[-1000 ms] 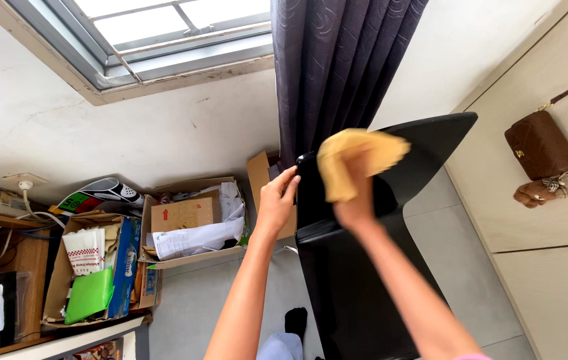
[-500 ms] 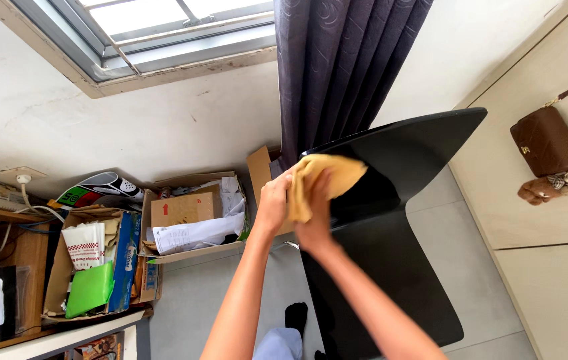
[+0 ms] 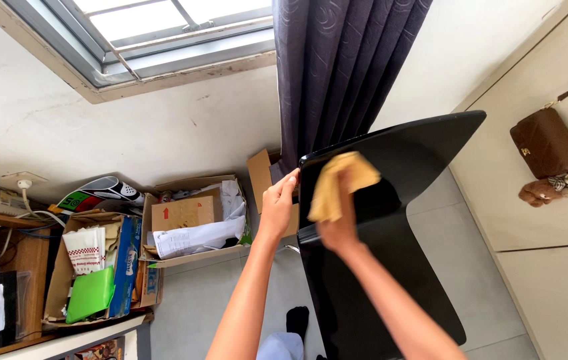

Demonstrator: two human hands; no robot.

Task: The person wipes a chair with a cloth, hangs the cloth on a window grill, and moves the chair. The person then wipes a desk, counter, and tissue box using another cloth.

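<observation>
A glossy black curved panel (image 3: 411,160), like a chair back, stands in front of me, its top edge running up to the right. My left hand (image 3: 277,203) grips the panel's left edge near the top corner. My right hand (image 3: 339,223) presses a yellow cloth (image 3: 339,183) flat against the panel's upper left face. The cloth hides my right fingers.
A dark curtain (image 3: 344,67) hangs behind the panel under a window (image 3: 157,30). Open cardboard boxes (image 3: 191,220) with papers stand on the floor at the left, beside a wooden shelf (image 3: 4,267). A brown handbag (image 3: 547,143) hangs on the wardrobe door at the right.
My right hand swept the cloth from the upper middle of the panel leftward to its left edge, then moved slightly back right. My left hand kept its hold on the edge.
</observation>
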